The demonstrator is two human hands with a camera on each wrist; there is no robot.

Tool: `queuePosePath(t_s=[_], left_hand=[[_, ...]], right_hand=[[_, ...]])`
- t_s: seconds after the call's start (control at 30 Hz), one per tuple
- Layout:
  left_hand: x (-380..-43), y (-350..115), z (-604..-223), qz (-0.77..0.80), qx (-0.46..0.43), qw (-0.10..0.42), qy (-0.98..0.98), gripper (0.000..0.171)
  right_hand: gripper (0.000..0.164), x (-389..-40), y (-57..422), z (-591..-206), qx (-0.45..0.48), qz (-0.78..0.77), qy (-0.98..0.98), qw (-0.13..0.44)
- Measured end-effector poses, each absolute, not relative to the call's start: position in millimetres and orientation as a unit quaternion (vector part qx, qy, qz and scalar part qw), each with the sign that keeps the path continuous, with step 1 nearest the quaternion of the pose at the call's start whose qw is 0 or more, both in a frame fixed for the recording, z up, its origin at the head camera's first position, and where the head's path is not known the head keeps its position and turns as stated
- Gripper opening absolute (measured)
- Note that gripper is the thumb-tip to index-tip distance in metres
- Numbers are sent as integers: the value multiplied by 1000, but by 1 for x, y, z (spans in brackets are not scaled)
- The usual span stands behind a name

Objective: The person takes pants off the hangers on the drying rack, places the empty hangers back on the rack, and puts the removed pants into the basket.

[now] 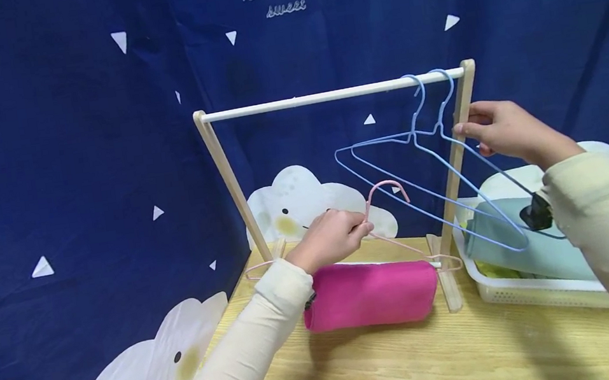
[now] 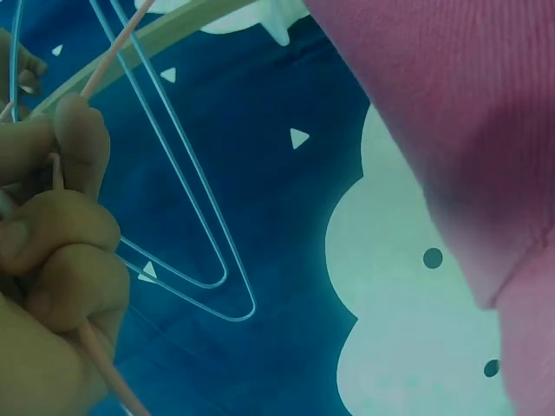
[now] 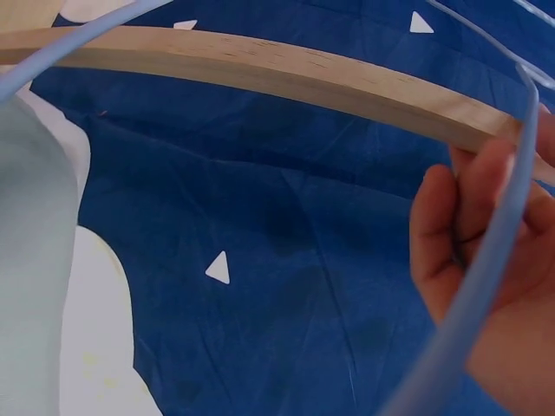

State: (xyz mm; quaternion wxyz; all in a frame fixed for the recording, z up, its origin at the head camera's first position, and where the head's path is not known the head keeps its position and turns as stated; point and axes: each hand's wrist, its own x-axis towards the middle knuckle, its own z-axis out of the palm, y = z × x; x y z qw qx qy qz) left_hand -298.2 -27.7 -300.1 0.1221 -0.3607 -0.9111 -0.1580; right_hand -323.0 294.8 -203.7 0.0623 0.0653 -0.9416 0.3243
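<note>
In the head view my left hand [image 1: 336, 237] grips a pink clothes hanger [image 1: 398, 243] just under its hook. A folded magenta cloth [image 1: 376, 293] hangs over the hanger's lower bar, low above the table. The left wrist view shows curled fingers around the hanger, with the ribbed cloth [image 2: 451, 113] off to the right. My right hand [image 1: 510, 131] holds the right wooden post [image 1: 456, 157] of a small clothes rack between thumb and fingers. Two blue hangers [image 1: 424, 135] hang from the white rail [image 1: 304, 100] near that post. One blue hanger [image 3: 486, 251] crosses before the right hand.
Right of the rack stands a white basket [image 1: 537, 291] holding a folded pale green cloth [image 1: 520, 245] and something yellow-green. The rack stands on a wooden table [image 1: 419, 361], against a dark blue curtain [image 1: 74, 150] with printed white clouds and triangles.
</note>
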Motion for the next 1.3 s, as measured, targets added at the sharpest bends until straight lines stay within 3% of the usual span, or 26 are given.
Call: queuePosePath(t_s=[0.2, 0.5, 0.73, 1.07, 1.3], left_hand=[[-294, -25, -300, -172, -367, 129, -905, 30], [-293, -26, -308, -185, -365, 186, -893, 33], [-293, -25, -308, -209, -359, 187, -890, 38], [-296, -25, -310, -232, -354, 188, -886, 39], [-294, -27, -310, -247, -350, 191, -883, 37]], right_hand=[[69, -323, 298, -206, 67, 322, -942, 64], [76, -320, 309, -211, 59, 320, -945, 24], [76, -309, 330, -204, 53, 320, -945, 49], [61, -265, 365, -199, 9, 322, -926, 199], [40, -220, 372, -217, 67, 333, -873, 350]])
